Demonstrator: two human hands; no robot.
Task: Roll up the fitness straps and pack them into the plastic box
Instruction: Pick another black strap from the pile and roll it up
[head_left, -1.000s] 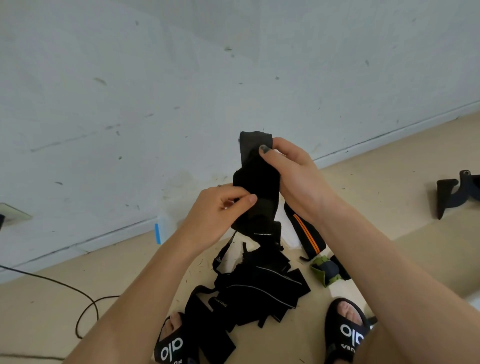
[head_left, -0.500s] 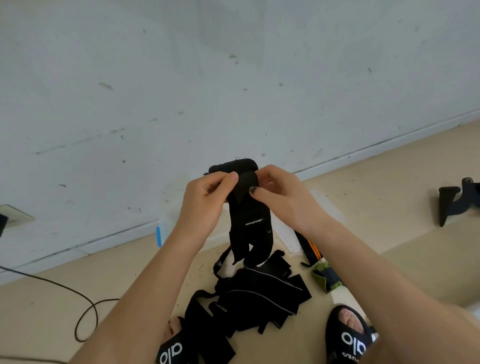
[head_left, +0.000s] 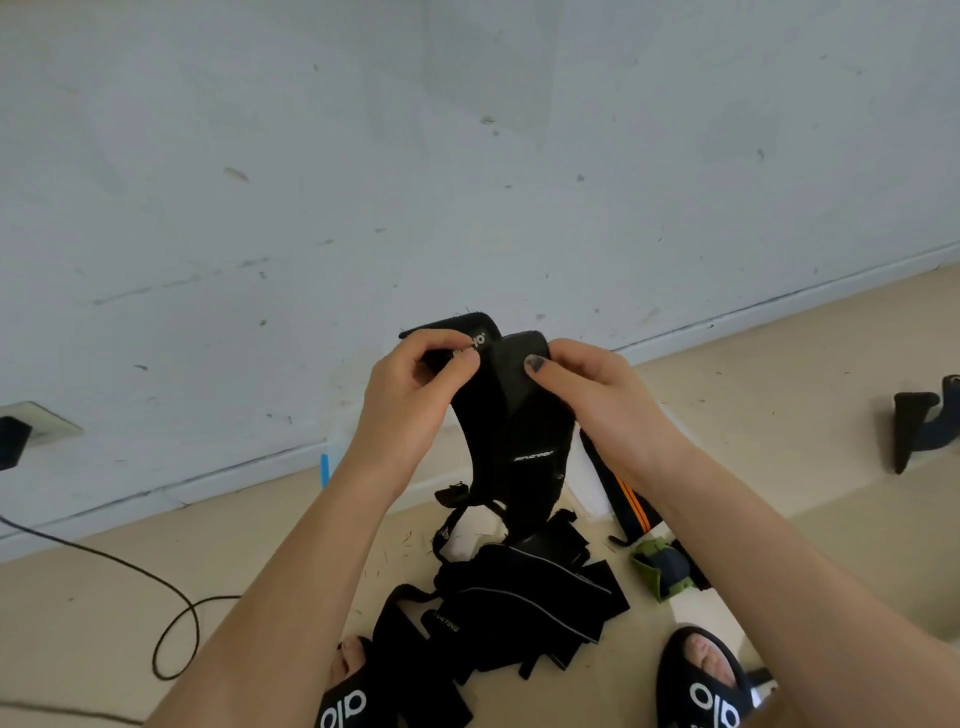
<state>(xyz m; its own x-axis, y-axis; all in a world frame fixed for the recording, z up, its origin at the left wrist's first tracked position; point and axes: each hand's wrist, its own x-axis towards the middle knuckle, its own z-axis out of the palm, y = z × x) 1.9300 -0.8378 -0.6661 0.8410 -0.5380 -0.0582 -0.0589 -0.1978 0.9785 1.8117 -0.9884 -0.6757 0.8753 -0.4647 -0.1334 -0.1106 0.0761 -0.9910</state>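
Black strap (head_left: 511, 415), white logo unreadable, pinched by left hand (head_left: 410, 395), right hand (head_left: 597, 400)

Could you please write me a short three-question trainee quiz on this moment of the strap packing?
1. True or false: both hands hold the black fabric fitness strap.
2. The loose pile of black straps lies: A) on the beige floor B) on a shelf C) in a drawer.
3. Which stripe colour marks the strap under the right forearm?

Key: 1 true: left hand and right hand pinch its top. 2 A. 3 orange.
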